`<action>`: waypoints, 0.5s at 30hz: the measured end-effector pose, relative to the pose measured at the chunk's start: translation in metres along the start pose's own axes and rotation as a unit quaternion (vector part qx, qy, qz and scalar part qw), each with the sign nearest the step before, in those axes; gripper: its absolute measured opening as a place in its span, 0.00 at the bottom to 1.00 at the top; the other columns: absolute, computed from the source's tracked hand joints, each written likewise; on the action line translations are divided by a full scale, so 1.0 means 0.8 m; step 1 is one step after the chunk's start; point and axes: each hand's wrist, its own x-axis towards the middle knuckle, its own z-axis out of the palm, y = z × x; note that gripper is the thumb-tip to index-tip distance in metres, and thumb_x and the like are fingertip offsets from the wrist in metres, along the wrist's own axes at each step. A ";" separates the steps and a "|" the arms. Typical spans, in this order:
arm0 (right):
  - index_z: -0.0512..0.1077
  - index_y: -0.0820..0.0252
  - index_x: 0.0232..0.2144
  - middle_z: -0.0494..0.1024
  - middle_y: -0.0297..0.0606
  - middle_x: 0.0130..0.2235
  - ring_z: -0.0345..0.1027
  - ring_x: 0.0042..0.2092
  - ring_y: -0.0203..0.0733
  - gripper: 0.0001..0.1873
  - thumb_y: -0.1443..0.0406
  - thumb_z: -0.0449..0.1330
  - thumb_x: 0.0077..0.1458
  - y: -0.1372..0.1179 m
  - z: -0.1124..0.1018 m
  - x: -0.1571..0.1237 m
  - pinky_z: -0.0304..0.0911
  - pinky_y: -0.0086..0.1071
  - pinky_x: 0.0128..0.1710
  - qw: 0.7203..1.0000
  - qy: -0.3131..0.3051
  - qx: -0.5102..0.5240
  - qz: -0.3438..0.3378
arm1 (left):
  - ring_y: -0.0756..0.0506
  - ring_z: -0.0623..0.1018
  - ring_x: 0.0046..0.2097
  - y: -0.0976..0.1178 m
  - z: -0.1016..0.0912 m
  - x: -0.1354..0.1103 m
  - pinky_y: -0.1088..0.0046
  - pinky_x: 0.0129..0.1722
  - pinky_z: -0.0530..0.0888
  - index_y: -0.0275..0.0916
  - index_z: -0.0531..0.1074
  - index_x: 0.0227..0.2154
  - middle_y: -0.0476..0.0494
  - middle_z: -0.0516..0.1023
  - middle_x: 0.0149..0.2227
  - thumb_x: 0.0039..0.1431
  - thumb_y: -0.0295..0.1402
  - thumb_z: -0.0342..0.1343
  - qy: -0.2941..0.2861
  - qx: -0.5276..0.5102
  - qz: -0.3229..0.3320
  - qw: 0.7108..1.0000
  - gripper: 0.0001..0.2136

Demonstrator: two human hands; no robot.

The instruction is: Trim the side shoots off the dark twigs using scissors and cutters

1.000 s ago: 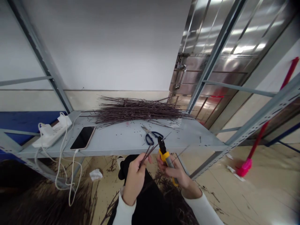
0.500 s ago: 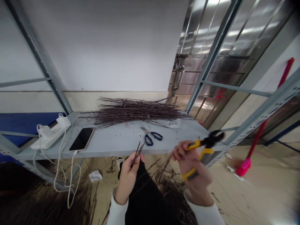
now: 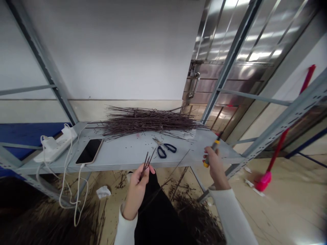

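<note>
Head view: across the shelf (image 3: 122, 151) lies the twig pile (image 3: 150, 122), whose stray ends could snag a sleeve (image 3: 231, 207). Pliers (image 3: 215, 145), wrapped in the right hand's (image 3: 215, 163) fingers, could slip if held slackly. I'd watch the scissors (image 3: 162, 144): near the front edge, easily nudged off. Left hand's (image 3: 139, 182) fingers pinch sprigs (image 3: 146, 163); loosening would scatter them.

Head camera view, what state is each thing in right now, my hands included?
Left hand: closed around a few twigs
Right hand: closed around the cutters
Cutters: held in the hand, jaws too blurred to judge
Scissors: lying on the shelf, handles spread
Twig pile: heaped lengthwise on the shelf
Phone: face up, screen dark, cable plugged in
White scrap: crumpled on the floor
</note>
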 end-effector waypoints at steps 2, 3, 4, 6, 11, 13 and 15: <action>0.62 0.56 0.29 0.65 0.30 0.24 0.65 0.31 0.44 0.16 0.58 0.60 0.36 0.004 0.011 0.012 0.60 0.35 0.32 0.993 -0.017 -0.120 0.000 | 0.51 0.53 0.23 0.002 -0.001 -0.001 0.73 0.22 0.52 0.39 0.67 0.28 0.55 0.53 0.21 0.61 0.45 0.47 -0.002 -0.006 0.004 1.000 0.15; 0.64 0.58 0.30 0.68 0.33 0.26 0.67 0.35 0.48 0.16 0.59 0.61 0.36 0.005 0.018 0.016 0.60 0.38 0.35 0.984 -0.028 -0.178 -0.003 | 0.51 0.52 0.22 0.002 -0.002 -0.001 0.73 0.22 0.52 0.39 0.67 0.28 0.56 0.52 0.21 0.61 0.45 0.47 -0.002 -0.009 0.005 1.000 0.16; 0.66 0.60 0.32 0.71 0.37 0.28 0.67 0.39 0.52 0.17 0.61 0.62 0.36 0.006 0.026 0.019 0.60 0.40 0.38 0.973 -0.044 -0.226 -0.009 | 0.51 0.52 0.22 0.002 -0.002 -0.001 0.73 0.22 0.52 0.39 0.67 0.28 0.56 0.51 0.20 0.61 0.46 0.47 -0.001 -0.012 0.007 1.000 0.16; 0.69 0.62 0.38 0.74 0.45 0.35 0.67 0.45 0.57 0.20 0.63 0.61 0.38 0.008 0.042 0.022 0.58 0.44 0.44 0.949 -0.079 -0.305 -0.020 | 0.52 0.51 0.21 0.000 -0.004 0.000 0.73 0.22 0.51 0.39 0.67 0.27 0.57 0.50 0.20 0.60 0.47 0.47 0.003 -0.015 0.007 1.000 0.17; 0.71 0.64 0.42 0.72 0.54 0.48 0.60 0.54 0.65 0.22 0.66 0.62 0.40 0.013 0.076 0.027 0.49 0.56 0.51 0.898 -0.143 -0.414 -0.047 | 0.52 0.49 0.20 -0.006 -0.009 0.001 0.73 0.21 0.51 0.40 0.68 0.28 0.58 0.49 0.18 0.60 0.49 0.48 0.016 -0.017 0.001 1.000 0.17; 0.72 0.65 0.42 0.72 0.55 0.48 0.59 0.54 0.66 0.21 0.64 0.63 0.42 0.013 0.084 0.028 0.48 0.58 0.52 0.889 -0.160 -0.425 -0.058 | 0.51 0.49 0.20 -0.006 -0.010 0.002 0.74 0.21 0.51 0.40 0.68 0.28 0.57 0.49 0.18 0.60 0.48 0.48 0.017 -0.022 -0.001 1.000 0.16; 0.71 0.66 0.43 0.71 0.56 0.49 0.58 0.55 0.65 0.22 0.63 0.62 0.44 0.012 0.090 0.027 0.47 0.57 0.53 0.889 -0.166 -0.421 -0.070 | 0.51 0.50 0.21 -0.006 -0.011 0.002 0.74 0.21 0.52 0.40 0.68 0.27 0.57 0.50 0.19 0.59 0.48 0.48 0.021 -0.024 -0.001 0.999 0.16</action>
